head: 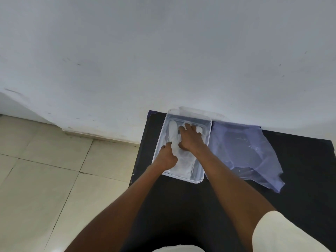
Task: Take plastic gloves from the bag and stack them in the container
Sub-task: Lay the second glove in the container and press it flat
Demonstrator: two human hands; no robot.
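Gloves (pixel 183 159) lie flat inside the clear container (pixel 207 148) on the dark bench (pixel 181 206), directly under both hands, with the near-flat plastic bag (pixel 245 153) just beside the right hand (pixel 190 139) on its outer side. Right-hand fingers (pixel 189 127) are spread wide and pressed down on the stack's far end, while the left hand (pixel 166 158) sits curled at the near left, though whether it pinches the film cannot be told. Smoothing should, in my judgement, run from cuff outward with light, even pressure, keeping edges square to the walls so the slippery film neither bunches nor slides.
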